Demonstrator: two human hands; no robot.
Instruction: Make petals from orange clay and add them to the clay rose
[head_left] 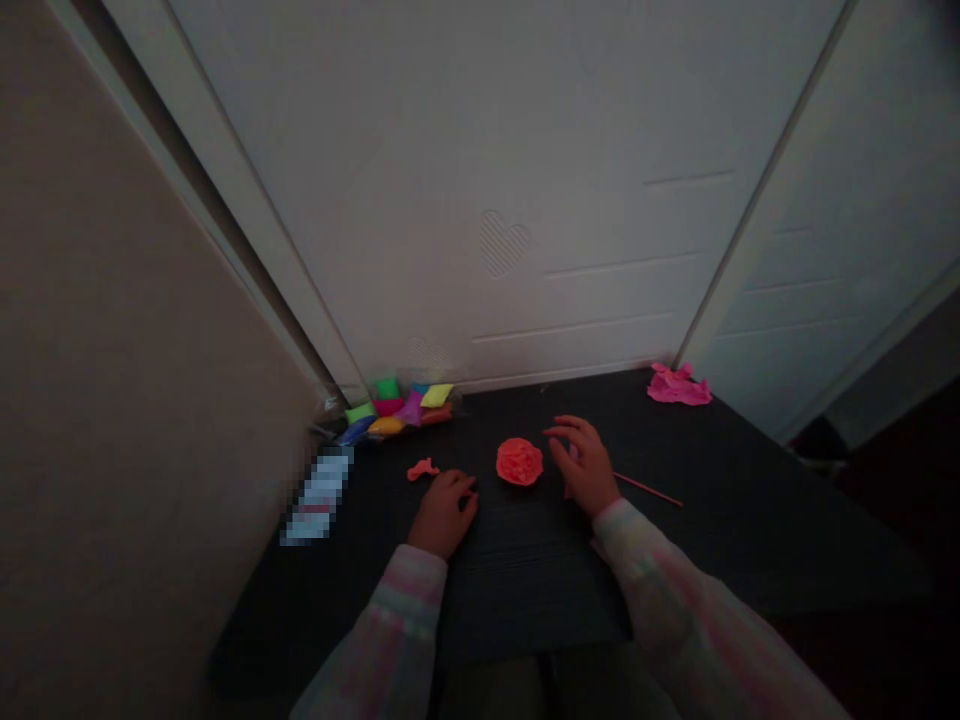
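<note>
A round orange-red clay flower (519,461) lies on the dark table (750,520) between my hands. My right hand (583,465) hovers just right of it with fingers curved and apart; a thin pink stick (649,489) runs out from under it to the right, and I cannot tell whether the hand grips it. My left hand (445,510) rests on the table left of the flower with fingers curled under, next to a small orange clay scrap (422,469). What the left fingers hold, if anything, is hidden.
Several bright clay packets (397,408) sit piled at the back left against the white wall. A crumpled pink piece (679,386) lies at the back right corner. A blurred white pack (319,497) lies at the table's left edge. The room is dim.
</note>
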